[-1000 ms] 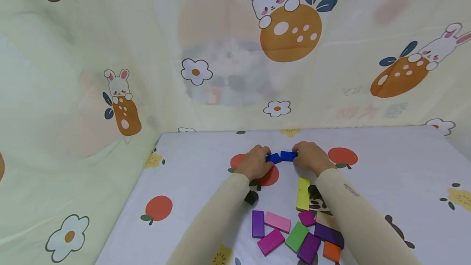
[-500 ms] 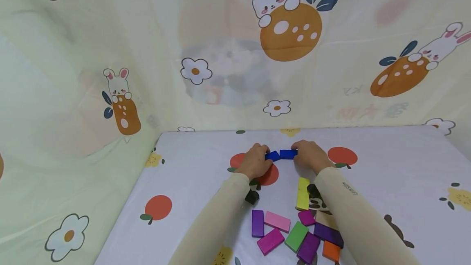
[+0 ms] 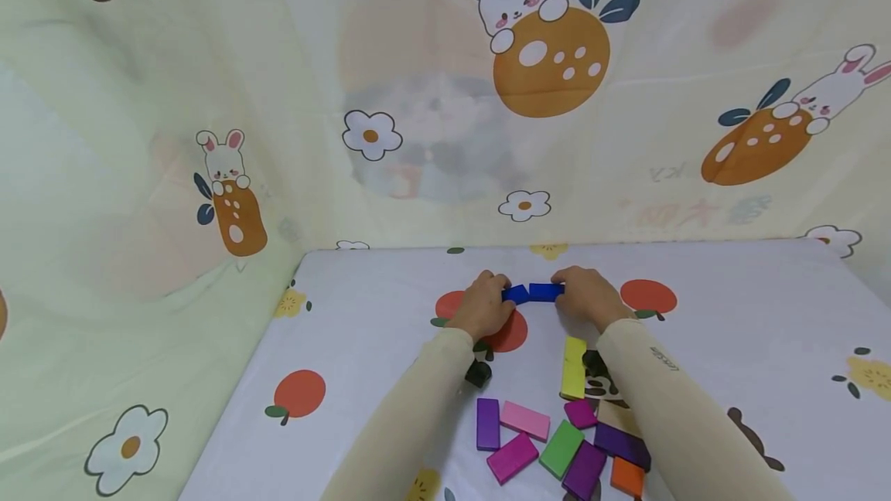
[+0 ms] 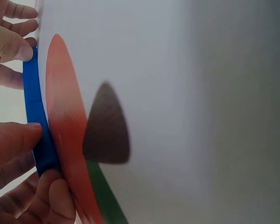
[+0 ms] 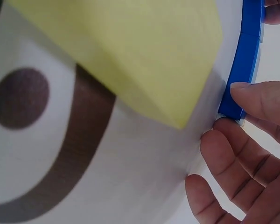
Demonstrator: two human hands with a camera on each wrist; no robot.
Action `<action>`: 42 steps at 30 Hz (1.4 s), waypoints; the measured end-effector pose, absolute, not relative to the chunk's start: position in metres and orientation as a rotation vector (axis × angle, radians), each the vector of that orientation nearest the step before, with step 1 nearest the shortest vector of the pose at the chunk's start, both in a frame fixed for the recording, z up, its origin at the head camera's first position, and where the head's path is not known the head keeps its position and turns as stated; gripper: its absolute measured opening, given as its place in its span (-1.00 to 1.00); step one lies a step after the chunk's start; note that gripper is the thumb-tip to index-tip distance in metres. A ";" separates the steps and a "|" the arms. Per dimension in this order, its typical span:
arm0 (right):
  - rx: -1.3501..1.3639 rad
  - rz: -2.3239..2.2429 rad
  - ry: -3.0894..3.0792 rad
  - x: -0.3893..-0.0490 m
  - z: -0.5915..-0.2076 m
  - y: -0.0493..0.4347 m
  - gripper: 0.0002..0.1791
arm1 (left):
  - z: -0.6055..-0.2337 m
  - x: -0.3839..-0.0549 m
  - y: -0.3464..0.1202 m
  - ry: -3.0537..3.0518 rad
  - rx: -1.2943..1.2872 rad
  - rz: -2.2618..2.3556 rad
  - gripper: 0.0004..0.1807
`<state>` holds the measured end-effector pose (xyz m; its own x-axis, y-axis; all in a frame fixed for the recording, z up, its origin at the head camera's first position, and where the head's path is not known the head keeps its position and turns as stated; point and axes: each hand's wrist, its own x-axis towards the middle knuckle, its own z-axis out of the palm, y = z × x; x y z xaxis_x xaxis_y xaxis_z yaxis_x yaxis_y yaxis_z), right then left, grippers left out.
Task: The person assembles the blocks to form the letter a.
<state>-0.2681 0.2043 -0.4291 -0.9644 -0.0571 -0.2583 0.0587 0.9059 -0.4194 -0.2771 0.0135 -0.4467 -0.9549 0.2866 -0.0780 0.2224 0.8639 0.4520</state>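
Two blue blocks lie end to end near the back of the table, their inner ends touching at a slight angle. My left hand pinches the left blue block between thumb and fingers. On the other side, my right hand pinches the right blue block at its outer end. In the left wrist view, the thumb lies on the front face of the near blue block. The right wrist view has the right thumb on the face of its blue block, with the other fingers loosely curled below.
Closer to me lie a yellow block, a black block, a pink block, a green block, an orange block and several purple and magenta ones. A printed cloth wall rises behind the table.
The two blue blocks have shifted very slightly away from me, both hands still holding them. The other blocks stay where they were.
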 end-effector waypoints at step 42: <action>0.009 -0.681 2.804 -0.267 -0.430 0.206 -0.46 | -0.448 -0.278 0.013 2.882 0.386 0.698 -0.63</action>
